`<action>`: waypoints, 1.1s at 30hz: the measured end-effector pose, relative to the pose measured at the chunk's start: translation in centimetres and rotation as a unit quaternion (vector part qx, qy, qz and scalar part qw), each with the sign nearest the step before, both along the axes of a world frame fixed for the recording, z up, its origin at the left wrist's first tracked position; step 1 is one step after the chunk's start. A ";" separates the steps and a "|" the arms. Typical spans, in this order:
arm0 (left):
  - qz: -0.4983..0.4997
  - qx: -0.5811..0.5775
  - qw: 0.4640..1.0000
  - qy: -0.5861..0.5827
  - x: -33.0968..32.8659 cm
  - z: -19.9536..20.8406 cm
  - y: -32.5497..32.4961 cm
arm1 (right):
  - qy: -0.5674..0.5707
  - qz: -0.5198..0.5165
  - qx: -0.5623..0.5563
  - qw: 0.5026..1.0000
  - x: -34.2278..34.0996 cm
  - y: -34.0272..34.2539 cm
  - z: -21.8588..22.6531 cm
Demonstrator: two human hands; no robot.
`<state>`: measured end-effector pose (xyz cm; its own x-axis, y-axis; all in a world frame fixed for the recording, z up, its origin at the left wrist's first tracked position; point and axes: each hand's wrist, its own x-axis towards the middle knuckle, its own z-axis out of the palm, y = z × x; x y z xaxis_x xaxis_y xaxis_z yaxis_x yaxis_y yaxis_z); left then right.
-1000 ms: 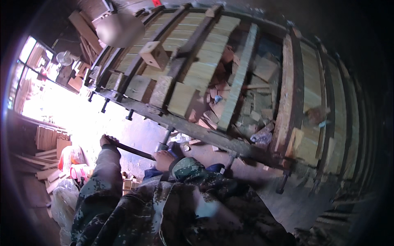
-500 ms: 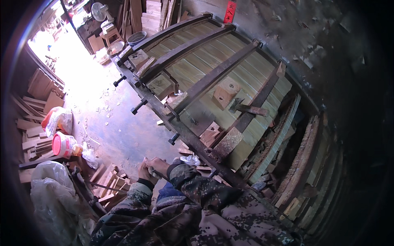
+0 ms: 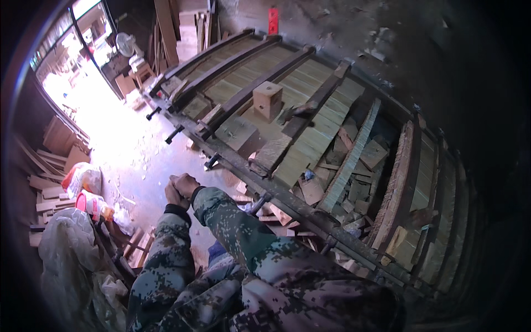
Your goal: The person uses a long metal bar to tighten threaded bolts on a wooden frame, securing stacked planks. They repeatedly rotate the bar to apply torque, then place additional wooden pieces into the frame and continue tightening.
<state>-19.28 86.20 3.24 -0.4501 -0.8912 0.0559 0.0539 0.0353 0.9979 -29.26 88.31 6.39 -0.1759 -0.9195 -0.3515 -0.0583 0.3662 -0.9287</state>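
Near the right hand (image 3: 186,185), a bolt (image 3: 212,161) points lengthwise toward lower left.

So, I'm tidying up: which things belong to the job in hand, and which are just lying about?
Probably in use:
dark rack
screw nearest the right hand
pale boards in the rack

Apparently lying about:
crumpled clear plastic
red-lidded tub
scrap wood

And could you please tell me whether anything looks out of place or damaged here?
Yes: loose pale wooden offcuts show jumbled through a gap in the long dark clamping frame, untidy beside its orderly flat wooden boards. The grey wall behind also looks patchy, perhaps peeling.
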 end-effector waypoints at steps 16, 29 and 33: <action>-0.031 0.186 0.958 0.217 -2.0 10.6 16.5 | -0.044 0.010 -0.255 0.966 -3.6 17.8 9.1; -0.578 0.135 0.805 -0.009 -5.5 12.4 7.2 | -0.323 -0.425 0.156 0.831 -6.7 24.8 -15.1; -0.562 0.140 0.815 -0.034 -5.4 12.9 7.9 | -0.554 -0.438 0.122 0.697 -4.2 24.3 -17.6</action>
